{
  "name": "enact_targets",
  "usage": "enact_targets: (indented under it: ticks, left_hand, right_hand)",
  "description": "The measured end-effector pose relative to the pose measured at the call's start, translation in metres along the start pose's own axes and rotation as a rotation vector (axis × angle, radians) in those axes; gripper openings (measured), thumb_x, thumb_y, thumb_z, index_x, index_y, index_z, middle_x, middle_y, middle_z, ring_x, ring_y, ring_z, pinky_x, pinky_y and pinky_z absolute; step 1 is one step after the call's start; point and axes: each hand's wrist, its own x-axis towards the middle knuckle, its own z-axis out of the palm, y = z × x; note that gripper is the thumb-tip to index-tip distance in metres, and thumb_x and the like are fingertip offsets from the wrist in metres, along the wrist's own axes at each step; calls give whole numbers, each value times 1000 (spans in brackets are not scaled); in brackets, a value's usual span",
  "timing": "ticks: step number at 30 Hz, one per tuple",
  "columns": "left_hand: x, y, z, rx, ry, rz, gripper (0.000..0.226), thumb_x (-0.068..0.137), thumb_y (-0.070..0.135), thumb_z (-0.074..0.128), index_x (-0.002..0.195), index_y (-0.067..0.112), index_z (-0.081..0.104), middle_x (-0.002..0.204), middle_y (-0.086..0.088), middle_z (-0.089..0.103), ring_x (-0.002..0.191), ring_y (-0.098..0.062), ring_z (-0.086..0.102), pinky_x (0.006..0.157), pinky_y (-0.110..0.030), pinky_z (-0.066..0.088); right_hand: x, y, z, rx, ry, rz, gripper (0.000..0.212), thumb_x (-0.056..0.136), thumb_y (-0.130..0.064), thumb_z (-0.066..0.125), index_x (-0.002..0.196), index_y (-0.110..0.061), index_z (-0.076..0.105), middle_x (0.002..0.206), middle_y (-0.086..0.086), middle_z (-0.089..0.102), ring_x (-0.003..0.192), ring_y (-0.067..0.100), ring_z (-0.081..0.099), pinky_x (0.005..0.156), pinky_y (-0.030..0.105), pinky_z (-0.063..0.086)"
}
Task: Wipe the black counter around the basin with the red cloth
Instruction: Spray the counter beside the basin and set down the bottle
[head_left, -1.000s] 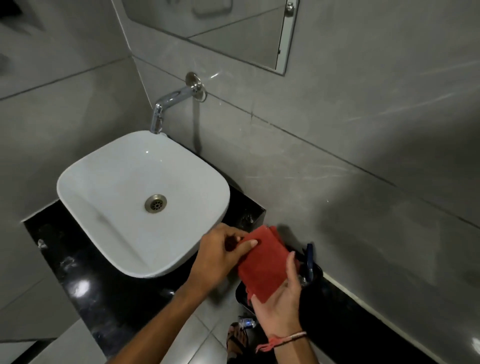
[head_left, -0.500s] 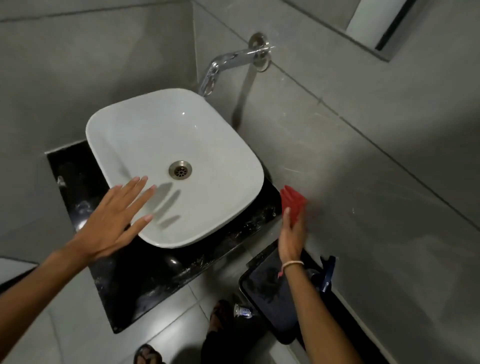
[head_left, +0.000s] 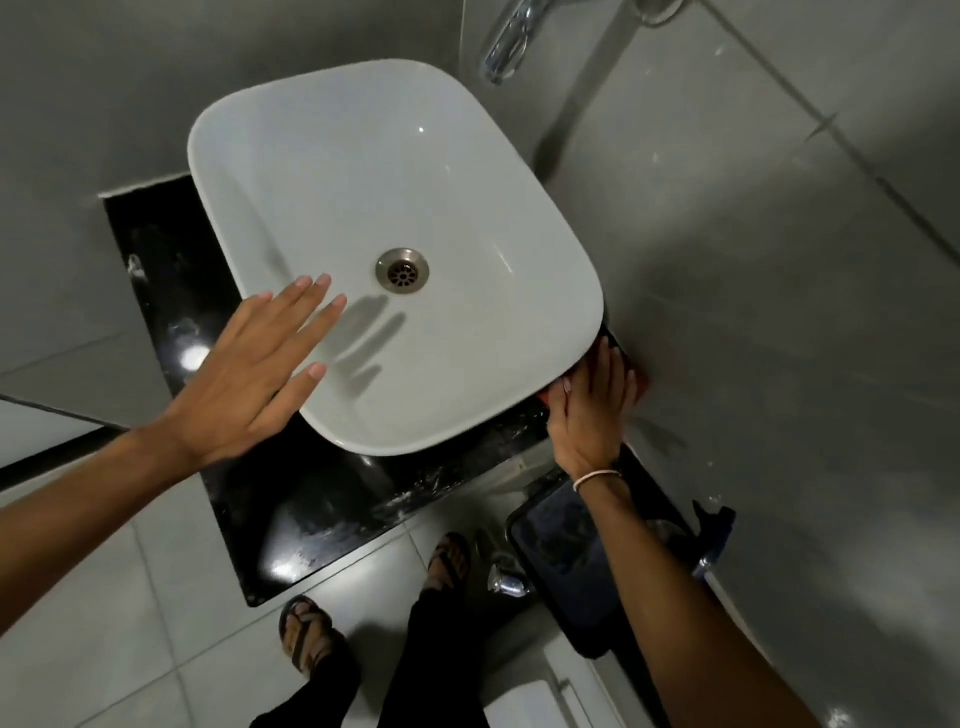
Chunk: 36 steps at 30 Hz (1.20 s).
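A white basin (head_left: 395, 156) stands on the glossy black counter (head_left: 311, 499), which shows pale smears near its front edge. My right hand (head_left: 592, 410) lies flat on the red cloth (head_left: 643, 382) and presses it on the counter's right corner, between the basin and the grey wall. Only thin red edges of the cloth show around my fingers. My left hand (head_left: 249, 374) hovers with fingers spread over the basin's front left rim and holds nothing.
A chrome tap (head_left: 506, 44) sticks out of the grey tiled wall above the basin. A black bin (head_left: 561, 561) and a blue spray bottle (head_left: 717, 540) stand low at the right. My sandalled feet (head_left: 306, 634) are on the pale floor tiles.
My left hand let go of the cloth and moved out over the basin's left rim. My right hand carried the cloth down onto the counter's right corner. The view tilted further down.
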Motion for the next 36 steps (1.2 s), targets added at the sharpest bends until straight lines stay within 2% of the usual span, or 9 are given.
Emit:
enact_targets:
  ticks: [5,9,12,14,18,22,26,29,36]
  left_hand:
    - [2,1,0,-5,12,2,59,104,37,27,160,19,17,171,-5,13,158,-21,10,127,-47,10]
    - [1,4,-1,22,29,-25,60,104,35,28,160,17,15,170,-7,13,158,-21,8,128,-45,7]
    - [0,5,1,21,-10,29,60,104,36,27,160,17,15,170,-9,13,158,-21,8,128,-48,8]
    - [-1,1,-4,20,-3,19,61,104,36,26,160,15,14,170,-10,14,158,-22,8,127,-50,9]
    - [-2,0,-3,5,-7,53,60,104,36,26,160,17,14,170,-10,14,158,-23,8,127,-52,10]
    - [-4,-1,0,8,-5,39,61,104,35,26,160,18,13,170,-10,13,158,-23,6,127,-52,9]
    - [-2,-3,-1,7,4,42,61,104,33,29,160,15,14,170,-10,14,158,-23,7,126,-53,11]
    - [-2,-2,0,2,16,47,60,104,32,29,160,14,16,170,-10,15,158,-23,8,127,-51,11]
    - [-1,-1,-1,8,5,31,59,105,34,28,160,15,15,170,-11,14,158,-25,7,127,-50,9]
  right_hand:
    - [-64,-55,18,68,29,-19,52,102,-36,42,131,2,60,156,27,45,151,41,35,125,60,23]
    - [-147,-123,38,187,32,-130,59,100,-34,51,151,-5,44,166,20,32,157,35,23,128,57,17]
    - [-209,-198,56,218,9,-77,65,103,-37,41,161,-13,25,172,10,17,160,27,16,130,49,11]
    - [-223,-220,58,223,-4,-57,64,104,-38,33,162,-13,22,173,7,16,160,25,16,130,47,14]
    - [-198,-188,52,164,34,-54,64,101,-32,34,160,-9,25,171,9,23,160,23,17,130,46,16]
    - [-127,-120,37,86,65,75,70,91,-32,40,152,1,39,166,19,32,157,33,25,129,54,18]
    - [-30,-35,19,23,72,201,69,95,-31,30,156,2,30,166,22,30,156,35,24,129,55,15]
    - [8,7,9,-39,67,190,71,94,-34,31,157,0,30,163,21,35,154,35,30,128,55,16]
    - [-7,-18,12,-38,89,220,71,95,-37,30,157,-3,30,165,17,35,155,32,28,129,51,14]
